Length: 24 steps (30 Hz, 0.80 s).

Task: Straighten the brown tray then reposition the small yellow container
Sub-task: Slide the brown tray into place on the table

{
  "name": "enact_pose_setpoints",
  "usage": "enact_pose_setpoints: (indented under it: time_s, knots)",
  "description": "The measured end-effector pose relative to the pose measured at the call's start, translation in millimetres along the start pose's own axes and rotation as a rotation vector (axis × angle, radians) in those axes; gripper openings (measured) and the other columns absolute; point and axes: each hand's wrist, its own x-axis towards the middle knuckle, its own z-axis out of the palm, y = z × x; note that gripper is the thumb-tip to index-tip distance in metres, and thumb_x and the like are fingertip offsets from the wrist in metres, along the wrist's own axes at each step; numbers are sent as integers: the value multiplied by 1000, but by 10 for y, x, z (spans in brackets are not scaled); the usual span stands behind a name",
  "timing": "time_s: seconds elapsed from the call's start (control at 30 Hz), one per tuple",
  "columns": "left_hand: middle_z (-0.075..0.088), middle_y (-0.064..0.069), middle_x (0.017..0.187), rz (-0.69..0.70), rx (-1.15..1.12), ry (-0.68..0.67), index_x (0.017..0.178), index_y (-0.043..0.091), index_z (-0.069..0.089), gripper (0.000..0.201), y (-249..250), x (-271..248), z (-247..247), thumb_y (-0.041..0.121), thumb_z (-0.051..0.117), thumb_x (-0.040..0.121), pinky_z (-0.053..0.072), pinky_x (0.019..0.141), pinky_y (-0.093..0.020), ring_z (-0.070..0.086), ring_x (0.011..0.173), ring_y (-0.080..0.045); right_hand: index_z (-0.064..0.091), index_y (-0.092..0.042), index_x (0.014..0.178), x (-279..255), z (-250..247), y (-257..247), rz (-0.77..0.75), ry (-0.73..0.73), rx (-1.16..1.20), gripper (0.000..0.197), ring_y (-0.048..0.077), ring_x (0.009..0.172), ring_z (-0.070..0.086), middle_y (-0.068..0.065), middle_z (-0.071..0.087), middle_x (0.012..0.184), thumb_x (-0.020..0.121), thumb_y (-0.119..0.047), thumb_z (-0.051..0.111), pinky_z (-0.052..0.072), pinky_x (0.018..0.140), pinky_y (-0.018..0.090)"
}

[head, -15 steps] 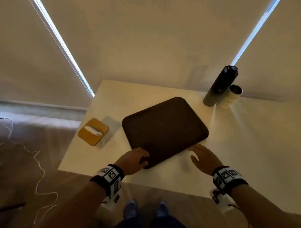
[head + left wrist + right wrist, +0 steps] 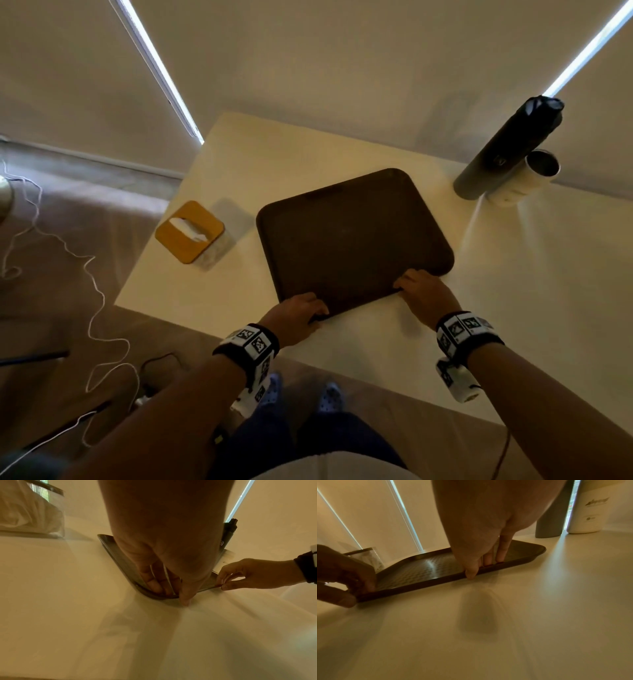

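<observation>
One brown tray (image 2: pixel 352 236), textured, askew, pinched

No legible text; only blurred marks on the white cup (image 2: pixel 589 507).

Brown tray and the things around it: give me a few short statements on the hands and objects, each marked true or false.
1. Both hands grip the brown tray at its near edge. True: left hand, right hand.
2. The tray carries a cup. False: nothing lies on it.
3. The yellow container sits left of the tray, apart from it. True.
4. The dark bottle lies on its side. False: it stands upright.
5. The right hand's fingers reach over the rim. True.
</observation>
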Motion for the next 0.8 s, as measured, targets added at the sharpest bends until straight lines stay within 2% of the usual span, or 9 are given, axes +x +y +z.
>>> enact_pose_setpoints:
  time_s: [0.13, 0.27, 0.43, 0.57, 0.7, 0.8]
  knots:
    - [56, -5, 128, -16, 58, 5, 128, 17, 61, 31, -53, 14, -98, 16, 59, 98, 50, 91, -39, 59, 110, -26, 65, -13, 96, -32, 32, -65, -4, 9, 16, 22, 26, 79, 56, 6, 61, 92, 78, -2, 71, 49, 64, 36]
    - [57, -4, 127, -67, 143, 91, 128, 21, 61, 36, -164, 29, -233, 7, 53, 97, 51, 87, -39, 56, 112, -27, 64, -14, 97, -71, 64, -276, 12, -6, 38, 24, 22, 79, 56, 4, 62, 92, 77, -3, 71, 50, 62, 30]
    - [58, -3, 124, -90, 192, 192, 127, 24, 60, 52, -284, 144, -392, -8, 47, 88, 47, 85, -37, 54, 111, -26, 62, -14, 104, 21, 106, -524, 80, -13, 68, 30, 22, 82, 55, 4, 60, 96, 78, 1, 67, 54, 65, 35]
    - [60, -3, 121, -77, 174, 244, 124, 23, 64, 53, -436, 267, -533, -11, 47, 86, 48, 86, -37, 55, 109, -25, 63, -14, 106, 159, 100, -643, 152, 5, 92, 33, 23, 84, 56, 5, 60, 97, 78, 4, 66, 54, 66, 36]
    - [61, -2, 120, -35, 157, 241, 123, 23, 66, 53, -597, 441, -731, -12, 48, 86, 49, 88, -36, 57, 108, -24, 63, -14, 106, 319, 70, -710, 226, 27, 119, 32, 22, 86, 56, 4, 59, 98, 80, 3, 64, 54, 67, 35]
    - [64, -3, 116, 2, 140, 254, 119, 21, 69, 52, -696, 594, -888, -13, 51, 85, 50, 84, -36, 59, 104, -25, 63, -15, 105, 455, 37, -692, 275, 44, 124, 31, 22, 83, 55, 3, 58, 96, 80, 4, 64, 53, 62, 34]
